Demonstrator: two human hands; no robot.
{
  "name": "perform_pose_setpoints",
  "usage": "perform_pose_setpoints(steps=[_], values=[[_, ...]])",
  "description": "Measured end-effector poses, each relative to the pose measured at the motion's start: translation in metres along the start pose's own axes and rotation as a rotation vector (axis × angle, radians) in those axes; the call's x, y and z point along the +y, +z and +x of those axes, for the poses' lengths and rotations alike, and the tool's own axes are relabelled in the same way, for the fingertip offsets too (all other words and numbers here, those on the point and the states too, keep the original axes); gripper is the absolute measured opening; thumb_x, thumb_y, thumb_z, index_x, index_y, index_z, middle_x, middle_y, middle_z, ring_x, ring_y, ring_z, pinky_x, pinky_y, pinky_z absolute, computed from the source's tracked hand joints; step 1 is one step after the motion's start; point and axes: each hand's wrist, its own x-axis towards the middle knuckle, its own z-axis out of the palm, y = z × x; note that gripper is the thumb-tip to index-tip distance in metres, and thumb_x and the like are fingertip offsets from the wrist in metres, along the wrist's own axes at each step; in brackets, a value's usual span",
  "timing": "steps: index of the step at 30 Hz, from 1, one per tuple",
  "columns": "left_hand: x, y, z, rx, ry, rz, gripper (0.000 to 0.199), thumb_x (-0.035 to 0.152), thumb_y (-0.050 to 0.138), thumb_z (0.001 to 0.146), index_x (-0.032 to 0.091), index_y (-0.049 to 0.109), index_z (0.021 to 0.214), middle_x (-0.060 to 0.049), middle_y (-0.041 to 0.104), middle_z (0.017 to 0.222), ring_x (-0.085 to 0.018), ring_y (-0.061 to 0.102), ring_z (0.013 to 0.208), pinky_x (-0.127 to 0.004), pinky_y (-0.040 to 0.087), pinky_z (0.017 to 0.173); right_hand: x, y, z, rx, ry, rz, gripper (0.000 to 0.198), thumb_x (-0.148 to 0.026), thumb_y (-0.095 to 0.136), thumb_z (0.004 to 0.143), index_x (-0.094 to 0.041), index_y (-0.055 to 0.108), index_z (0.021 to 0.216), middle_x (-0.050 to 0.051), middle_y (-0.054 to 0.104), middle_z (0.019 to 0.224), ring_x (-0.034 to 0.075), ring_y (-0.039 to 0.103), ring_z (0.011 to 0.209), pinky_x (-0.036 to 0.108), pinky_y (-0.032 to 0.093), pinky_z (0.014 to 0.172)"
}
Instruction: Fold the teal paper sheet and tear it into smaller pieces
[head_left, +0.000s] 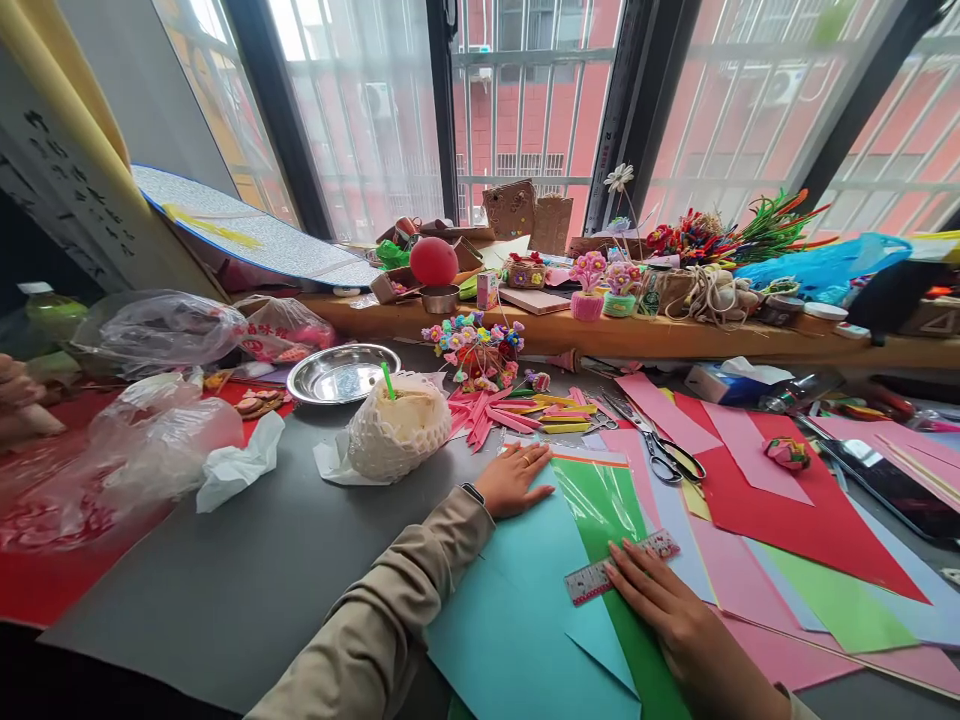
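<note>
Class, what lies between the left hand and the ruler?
In the head view, light-blue paper and then green paper lie between the left hand and the ruler.

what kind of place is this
Probably a craft workspace at a table by barred windows: sheets of coloured paper are spread out, a small ruler lies partly under the right hand, and scissors rest nearby.

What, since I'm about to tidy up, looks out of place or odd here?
A crumpled white tissue lies loose on the gray tabletop, and a foam-netted container with a green straw stands close to pink strips; both look odd sharing it with colored sheets. I see no spill.
</note>
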Motion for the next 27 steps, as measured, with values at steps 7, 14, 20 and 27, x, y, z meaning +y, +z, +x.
perform_pose_setpoints(steps=[7,14,20,27], values=[[0.001,-0.001,0.000,0.002,0.002,0.001,0.058,0.049,0.021,0.083,0.013,0.024,0.129,-0.010,0.027,0.134,-0.019,0.022,0.124,-0.037,0.014,0.101,-0.013,-0.015,-0.016,-0.014,-0.074,-0.036,0.050,-0.014,0.040,0.078,-0.018,0.032,0.128,0.005,0.040,0.127,0.022,0.034,0.117,0.033,0.038,0.092],[0.000,-0.002,0.000,-0.005,-0.002,0.014,0.057,0.049,0.019,0.083,0.015,0.022,0.129,-0.009,0.026,0.135,-0.018,0.022,0.124,-0.036,0.014,0.101,-0.013,-0.020,-0.028,0.026,-0.185,-0.055,0.045,-0.024,0.041,0.082,-0.017,0.036,0.126,0.006,0.048,0.120,0.022,0.039,0.114,0.030,0.036,0.093],[0.000,-0.001,0.000,-0.024,-0.004,0.029,0.057,0.048,0.019,0.084,0.013,0.020,0.129,-0.010,0.026,0.135,-0.018,0.021,0.124,-0.037,0.015,0.101,-0.013,-0.031,-0.035,-0.003,-0.264,-0.041,0.046,-0.030,0.045,0.081,-0.020,0.037,0.125,0.004,0.052,0.116,0.019,0.045,0.109,0.025,0.037,0.092],[0.008,-0.017,-0.004,0.004,0.021,0.049,0.061,0.050,0.022,0.083,0.011,0.021,0.129,-0.011,0.023,0.136,-0.022,0.018,0.125,-0.040,0.016,0.101,-0.016,-0.047,-0.029,-0.013,-0.305,-0.054,0.045,-0.027,0.044,0.081,-0.020,0.037,0.125,0.004,0.055,0.111,0.020,0.051,0.101,0.025,0.043,0.086]])
